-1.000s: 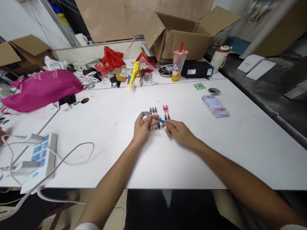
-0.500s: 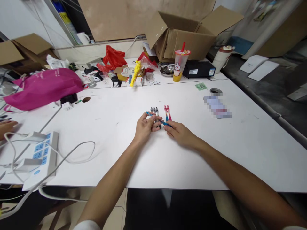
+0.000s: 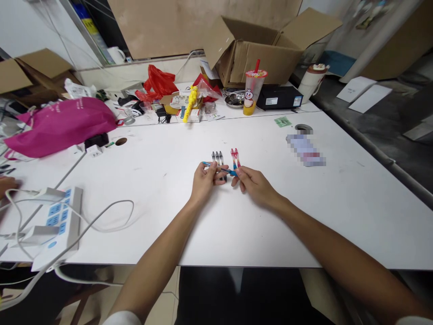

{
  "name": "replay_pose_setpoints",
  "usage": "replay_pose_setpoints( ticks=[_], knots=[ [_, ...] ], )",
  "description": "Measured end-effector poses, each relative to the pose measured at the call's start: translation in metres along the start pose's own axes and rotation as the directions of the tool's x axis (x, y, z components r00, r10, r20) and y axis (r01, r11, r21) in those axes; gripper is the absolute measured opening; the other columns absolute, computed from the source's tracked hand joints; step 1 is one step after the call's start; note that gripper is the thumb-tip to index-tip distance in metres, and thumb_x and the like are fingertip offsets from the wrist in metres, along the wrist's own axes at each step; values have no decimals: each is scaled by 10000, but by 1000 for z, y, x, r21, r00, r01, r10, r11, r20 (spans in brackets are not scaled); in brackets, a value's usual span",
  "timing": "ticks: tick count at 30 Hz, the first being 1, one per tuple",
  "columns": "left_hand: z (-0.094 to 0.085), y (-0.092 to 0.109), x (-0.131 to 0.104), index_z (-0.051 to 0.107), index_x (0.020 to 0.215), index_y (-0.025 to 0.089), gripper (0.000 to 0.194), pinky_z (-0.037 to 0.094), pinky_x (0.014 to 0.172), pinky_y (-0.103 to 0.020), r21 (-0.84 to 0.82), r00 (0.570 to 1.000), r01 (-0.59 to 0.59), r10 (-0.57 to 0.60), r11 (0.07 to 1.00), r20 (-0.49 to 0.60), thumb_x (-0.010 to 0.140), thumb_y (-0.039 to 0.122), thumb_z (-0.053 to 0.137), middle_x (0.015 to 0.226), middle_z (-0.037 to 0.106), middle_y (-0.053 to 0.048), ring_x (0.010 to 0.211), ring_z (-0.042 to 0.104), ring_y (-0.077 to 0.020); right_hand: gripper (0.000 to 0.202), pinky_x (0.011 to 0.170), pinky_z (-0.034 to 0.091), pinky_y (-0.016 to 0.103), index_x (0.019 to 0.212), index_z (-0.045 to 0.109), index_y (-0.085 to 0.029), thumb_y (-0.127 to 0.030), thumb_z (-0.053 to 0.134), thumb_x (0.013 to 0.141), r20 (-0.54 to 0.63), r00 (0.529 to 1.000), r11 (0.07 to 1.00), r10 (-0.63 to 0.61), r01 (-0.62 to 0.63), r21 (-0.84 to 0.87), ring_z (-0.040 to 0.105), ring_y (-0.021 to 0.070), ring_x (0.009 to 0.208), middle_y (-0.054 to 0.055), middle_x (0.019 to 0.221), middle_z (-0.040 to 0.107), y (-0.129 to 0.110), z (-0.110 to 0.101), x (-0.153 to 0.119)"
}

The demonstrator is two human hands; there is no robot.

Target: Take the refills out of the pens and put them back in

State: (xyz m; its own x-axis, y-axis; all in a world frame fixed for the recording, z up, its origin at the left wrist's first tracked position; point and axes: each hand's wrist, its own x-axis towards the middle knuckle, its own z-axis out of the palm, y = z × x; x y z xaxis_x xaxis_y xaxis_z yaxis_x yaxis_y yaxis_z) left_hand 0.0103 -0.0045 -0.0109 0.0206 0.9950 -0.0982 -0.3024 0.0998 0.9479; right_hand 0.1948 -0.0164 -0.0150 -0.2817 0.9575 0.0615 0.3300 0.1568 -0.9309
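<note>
A blue pen [image 3: 232, 172] lies slantwise between my two hands, just over the white table. My left hand [image 3: 203, 181] pinches its barrel between thumb and fingers, the other fingers curled loosely below. At the pen's right end, my right hand [image 3: 256, 184] grips the blue part with thumb and forefinger. Behind the left fingers, three clear pens with black tops [image 3: 217, 156] lie side by side, their lower parts partly hidden. Just right of them are two pens with pink-red tops [image 3: 235, 155], one with a blue lower part, the other pink.
A white power strip [image 3: 72, 221] with looping cables lies at left, near another person's hand [image 3: 7, 184]. Along the back stand a magenta bag [image 3: 67, 124], a drink cup [image 3: 253, 92], a black box [image 3: 280, 98] and an open carton [image 3: 264, 58]. A tape roll [image 3: 303, 128] lies at right.
My right hand has turned and risen slightly, its thumb now on top of the blue end. The pen lies flatter. The other person's hand at left has drawn back a little.
</note>
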Motion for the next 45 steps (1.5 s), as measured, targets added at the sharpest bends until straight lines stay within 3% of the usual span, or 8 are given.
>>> replay_pose_setpoints(
  ticks=[5, 14, 18, 26, 29, 33, 37, 45],
  knots=[
    [0, -2, 1, 544, 976, 172, 374, 619, 639, -284, 10, 1000, 5, -5, 1000, -18, 887, 491, 719, 1108, 767, -184, 906, 777, -234, 242, 733, 485, 357, 1045, 612, -251, -474, 575, 960, -85, 995, 998, -57, 59, 22, 616, 206, 862, 58, 1009, 703, 2, 0, 2],
    [-1, -3, 3, 525, 970, 168, 364, 608, 608, -262, -13, 999, 25, -25, 1000, -45, 904, 478, 705, 1096, 771, -183, 900, 780, -235, 257, 778, 475, 363, 1092, 603, -240, -459, 570, 963, -158, 986, 997, -58, 64, 36, 627, 215, 919, 60, 981, 698, 5, 1, 3],
    [-1, -3, 3, 535, 980, 169, 382, 611, 610, -268, -38, 997, 33, -35, 999, -62, 882, 481, 731, 1087, 773, -178, 896, 781, -237, 273, 825, 486, 377, 1130, 610, -247, -435, 622, 933, -175, 982, 996, -75, 83, 39, 621, 228, 1005, 72, 1080, 688, 6, 2, 4],
    [0, -3, 4, 569, 954, 154, 353, 602, 590, -250, -49, 997, 46, -49, 998, -60, 898, 471, 714, 1090, 771, -190, 887, 782, -236, 243, 759, 479, 368, 1087, 673, -242, -424, 610, 939, -184, 980, 997, -75, 76, -3, 615, 226, 945, 66, 1037, 689, 1, 1, 3],
    [-1, -4, 6, 631, 922, 120, 371, 598, 579, -242, -58, 996, 71, -73, 996, -50, 919, 489, 677, 1079, 767, -202, 865, 782, -234, 136, 714, 465, 338, 972, 689, -248, -364, 638, 924, -199, 966, 986, -167, 165, -28, 613, 213, 952, 57, 1055, 661, 0, 0, 3],
    [-1, -3, 8, 644, 877, 105, 363, 582, 561, -204, -135, 990, 108, -119, 985, -76, 958, 459, 631, 1018, 767, -179, 781, 776, -185, 135, 687, 467, 333, 1022, 697, -264, -339, 652, 920, -206, 949, 971, -240, 234, -52, 614, 208, 949, 59, 1077, 638, -3, -2, 3],
    [-2, 1, 7, 577, 929, 148, 284, 578, 582, -185, -202, 982, 96, -126, 975, -141, 971, 424, 627, 1039, 762, -130, 771, 772, -150, 202, 676, 483, 340, 1041, 714, -262, -412, 649, 922, -216, 950, 974, -227, 223, -44, 631, 218, 937, 63, 1040, 661, -4, -5, 3],
    [-11, 8, 12, 454, 978, 216, 271, 519, 529, -175, -175, 970, 11, -53, 984, -239, 993, 457, 576, 1023, 757, -76, 809, 778, -163, 248, 688, 510, 379, 969, 709, -218, -445, 696, 869, -299, 948, 992, -106, 123, 40, 663, 252, 884, 82, 938, 728, 5, -24, 8]
  ],
)
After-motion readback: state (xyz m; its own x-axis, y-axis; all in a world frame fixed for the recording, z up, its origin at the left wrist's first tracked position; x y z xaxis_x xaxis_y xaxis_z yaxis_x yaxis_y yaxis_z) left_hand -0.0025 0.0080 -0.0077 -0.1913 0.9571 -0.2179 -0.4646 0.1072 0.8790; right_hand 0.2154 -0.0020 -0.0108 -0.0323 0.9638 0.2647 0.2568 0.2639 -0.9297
